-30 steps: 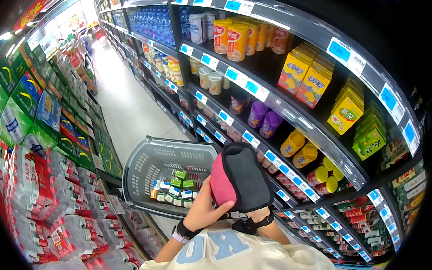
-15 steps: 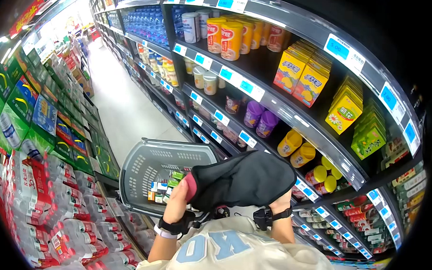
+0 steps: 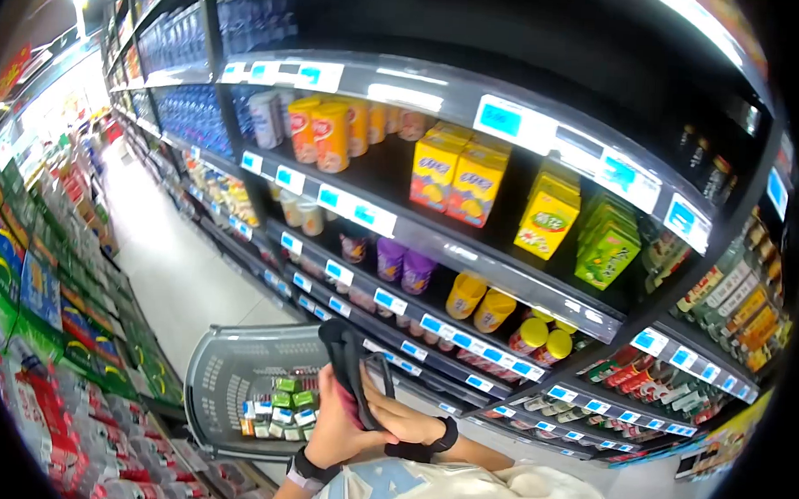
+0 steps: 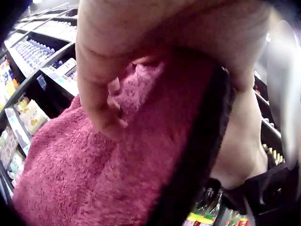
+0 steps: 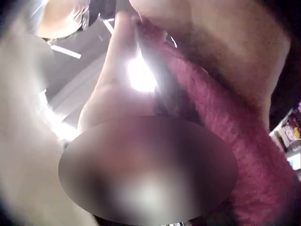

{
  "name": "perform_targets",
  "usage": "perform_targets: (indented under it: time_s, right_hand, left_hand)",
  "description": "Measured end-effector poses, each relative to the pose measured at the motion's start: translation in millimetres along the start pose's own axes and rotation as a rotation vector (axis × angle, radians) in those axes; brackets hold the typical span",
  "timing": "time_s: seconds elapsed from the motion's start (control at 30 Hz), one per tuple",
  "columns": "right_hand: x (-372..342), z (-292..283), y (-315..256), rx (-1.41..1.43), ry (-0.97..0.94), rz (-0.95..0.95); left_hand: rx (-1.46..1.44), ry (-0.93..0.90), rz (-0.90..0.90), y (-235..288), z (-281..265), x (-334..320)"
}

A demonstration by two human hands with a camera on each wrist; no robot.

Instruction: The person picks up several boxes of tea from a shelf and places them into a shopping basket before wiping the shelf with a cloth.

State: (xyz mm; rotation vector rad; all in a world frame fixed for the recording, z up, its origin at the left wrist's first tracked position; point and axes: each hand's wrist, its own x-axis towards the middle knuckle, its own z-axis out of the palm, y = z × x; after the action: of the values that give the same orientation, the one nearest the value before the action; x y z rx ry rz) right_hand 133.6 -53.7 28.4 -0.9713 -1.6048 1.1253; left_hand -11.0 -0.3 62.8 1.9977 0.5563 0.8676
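Observation:
A folded piece of black cloth with a thick pink plush lining point(image 3: 351, 372) is held upright in front of the chest, its exact kind not shown. My left hand point(image 3: 331, 425) grips it from the left, and in the left wrist view the curled fingers point(image 4: 101, 108) sink into the pink plush point(image 4: 94, 165). On the other side my right hand point(image 3: 405, 419) holds the black face, fingers lying along it close to the left thumb. A narrow black loop stands out beside the cloth. The right wrist view shows the pink lining point(image 5: 221, 108) between the hands.
A grey shopping basket point(image 3: 199, 379) with several small green and white packs point(image 3: 290, 405) stands just left of the hands. Tall shelves point(image 3: 471, 244) of cans, drink cartons point(image 3: 478, 183) and bottles line the right. Shrink-wrapped bottles point(image 3: 35, 421) and green cartons line the left of the aisle point(image 3: 163, 257).
The cloth was spread wide between the hands half a second ago and is now folded narrow. My right hand has come in toward the left. The view has swung to the right.

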Motion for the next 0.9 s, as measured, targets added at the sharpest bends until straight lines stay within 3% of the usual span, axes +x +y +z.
perform_targets:
  time_s: [0.03,0.07,0.13,0.17,0.2,0.27,0.33,0.37,0.4,0.43,0.5,0.53,0.6,0.67,0.7,0.73,0.8,0.83,0.87,0.9]
  right_hand:
    - [0.4,1.6,-5.9,0.265,0.007,0.002]
    - [0.3,-0.2,-8.8,0.531,0.011,-0.001]
    - [-3.9,-10.0,2.9,0.379,-0.023,-0.08]
    - [-8.7,-18.0,3.8,0.231,-0.066,-0.125]
    - [-9.5,-19.8,-7.9,0.257,-0.064,-0.128]
    - [-17.3,-19.8,-1.7,0.255,0.021,-0.021]
    - [-29.5,-17.0,32.0,0.531,0.162,0.252]
    - [-35.4,-17.0,45.3,0.688,0.196,0.301]
    - [-40.2,-16.9,56.4,0.846,0.23,0.343]
    - [-42.8,-14.7,63.9,0.924,0.268,0.329]
    - [-44.7,-7.4,69.4,1.041,0.453,0.458]
    - [-45.2,-4.6,68.7,1.062,0.561,0.528]
    - [-50.2,-2.4,70.0,1.087,0.671,0.512]
    - [-58.8,-8.8,67.3,1.097,0.723,0.467]
    - [-65.8,-10.0,64.9,1.085,0.732,0.455]
    - [-73.3,-15.2,62.7,1.061,0.734,0.436]
    - [-92.5,-25.5,54.0,0.975,0.725,0.401]
    - [-103.6,-31.8,48.7,0.916,0.72,0.392]
    - [-113.8,-37.8,42.4,0.84,0.72,0.386]
    - [-127.8,-43.2,34.8,0.744,0.726,0.381]
  left_hand:
    - [0.004,0.135,-0.002,-3.0,4.3,2.5]
    - [0.109,0.096,0.003,0.3,2.7,5.7]
    - [0.04,0.129,0.032,-12.9,5.2,6.1]
    - [-0.072,0.249,-0.025,-13.7,11.4,4.3]
    - [-0.331,0.447,-0.127,-20.5,24.8,8.6]
    - [-0.438,0.332,-0.382,-29.0,12.7,6.1]
    - [-0.51,0.274,-0.514,-41.1,6.2,13.1]
    - [-0.506,0.243,-0.555,-44.9,5.0,13.3]
    - [-0.658,0.225,-0.361,-33.5,11.1,20.5]
    - [-0.663,0.198,-0.351,-29.9,13.5,24.5]
    - [-0.139,-0.139,0.093,-20.1,18.2,29.5]
    - [-0.008,-0.304,0.341,2.2,20.4,34.7]
    - [-0.121,-0.749,0.438,5.5,33.9,41.7]
    - [-0.067,-0.786,0.374,40.0,34.4,40.8]
    - [0.002,-0.874,0.357,12.7,39.6,24.2]
    - [-0.033,-0.741,0.467,22.3,37.8,23.7]
    - [-0.237,-0.657,0.352,13.7,36.5,13.9]
    - [-0.174,-0.624,0.328,9.3,27.0,13.4]
    - [-0.106,-0.467,0.343,-25.4,28.0,0.9]
    - [-0.083,-0.432,0.179,-25.4,17.0,-3.1]
